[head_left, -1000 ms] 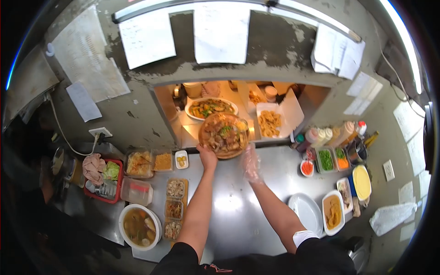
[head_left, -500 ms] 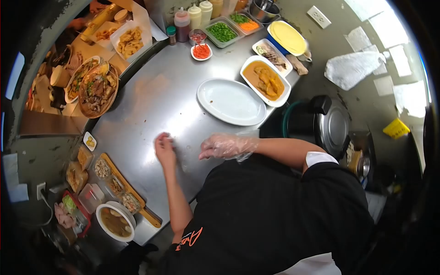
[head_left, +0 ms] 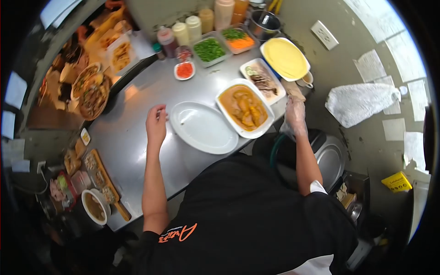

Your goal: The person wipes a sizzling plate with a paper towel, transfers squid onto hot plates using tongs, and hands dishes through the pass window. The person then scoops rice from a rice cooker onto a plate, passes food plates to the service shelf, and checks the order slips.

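My left hand, bare, hovers over the steel table, left of a white oval plate. It holds nothing; its fingers are apart and loosely bent. In a clear plastic glove, my right hand reaches to a beige item, perhaps a folded cloth, at the table's right edge. The fingertips meet its near end, but whether they grip it I cannot tell. Close by are a white dish of orange-brown sauce with chunks and a white dish holding sliced meat and cucumber.
A tub of yellow food, a small cup, chopped greens and squeeze bottles line the back. A black cooker stands below my right arm. At left are a wooden board and a soup bowl.
My right hand has swung from above the table's middle out to the beige item at the right. My left hand has moved forward, beside the oval plate. The camera view has shifted.
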`<state>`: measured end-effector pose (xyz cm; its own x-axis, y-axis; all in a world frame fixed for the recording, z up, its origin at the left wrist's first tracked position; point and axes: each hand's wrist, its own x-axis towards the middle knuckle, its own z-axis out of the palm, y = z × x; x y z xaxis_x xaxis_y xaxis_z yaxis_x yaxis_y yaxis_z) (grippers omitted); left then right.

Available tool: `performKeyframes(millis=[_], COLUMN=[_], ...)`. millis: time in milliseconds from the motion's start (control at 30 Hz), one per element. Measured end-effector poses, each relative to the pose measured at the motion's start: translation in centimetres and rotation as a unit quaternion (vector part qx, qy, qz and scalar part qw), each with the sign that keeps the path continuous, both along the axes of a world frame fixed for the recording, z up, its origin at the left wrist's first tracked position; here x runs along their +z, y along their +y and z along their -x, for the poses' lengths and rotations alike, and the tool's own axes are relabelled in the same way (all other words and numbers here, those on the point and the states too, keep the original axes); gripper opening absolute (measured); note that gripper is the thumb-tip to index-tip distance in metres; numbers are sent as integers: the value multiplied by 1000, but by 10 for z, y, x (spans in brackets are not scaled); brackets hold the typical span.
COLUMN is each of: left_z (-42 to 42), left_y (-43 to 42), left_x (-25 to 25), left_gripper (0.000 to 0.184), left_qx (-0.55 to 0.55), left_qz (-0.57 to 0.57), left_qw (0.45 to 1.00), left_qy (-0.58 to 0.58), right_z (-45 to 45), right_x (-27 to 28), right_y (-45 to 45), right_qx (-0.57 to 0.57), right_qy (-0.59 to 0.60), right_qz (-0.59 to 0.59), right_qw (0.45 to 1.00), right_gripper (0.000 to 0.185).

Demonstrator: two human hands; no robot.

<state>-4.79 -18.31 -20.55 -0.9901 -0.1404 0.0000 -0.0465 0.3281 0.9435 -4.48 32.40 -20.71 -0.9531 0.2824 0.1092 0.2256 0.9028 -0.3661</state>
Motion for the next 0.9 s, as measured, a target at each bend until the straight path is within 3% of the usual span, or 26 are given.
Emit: performKeyframes(millis=[33,67,100,133,233,300,333,400,500,600,667,733,900], left_z=[22,44,66,89,158,188,205,215,213,205,197,189,169], left_y=[19,48,80,109,197,247,262,288,294,299,308,314,327], left_x=[5,6,5,-8,-52,-62,-88,-95,-64,-88,-78,-66,-43], left_gripper=[21,23,25,27,36,42,40,42,37,29,22,20,17], left_qx=[-42,-79,-111,-150,-239,-244,-259,-251,-250,-247,-257,-269,-343], left_qz=[19,0,-17,40,172,261,263,287,222,194,230,253,298], left_qw=[999,997,993,988,952,934,930,922,918,933,923,913,883], left_qy=[11,-12,-36,1,86,1,-8,-71,-212,-177,-169,-170,-120], right_z=[14,22,29,34,44,51,54,55,43,25,17,9,-16], right_x=[-56,-99,-89,-77,-75,-81,-84,-90,-80,-80,-82,-50,-51], right_y=[45,78,72,52,34,33,35,43,56,69,89,79,103], right_qx=[-64,-122,-114,-108,-91,-113,-112,-112,-91,-83,-45,-66,-75], right_qy=[-42,-79,-80,-82,-55,-34,-30,-23,-55,-8,-38,-13,-49], right_qz=[242,470,506,542,488,446,449,451,408,392,336,373,368], right_qw=[967,871,851,829,867,887,886,885,907,916,940,926,925], right_gripper=[21,21,22,22,24,20,20,20,20,25,26,25,21])
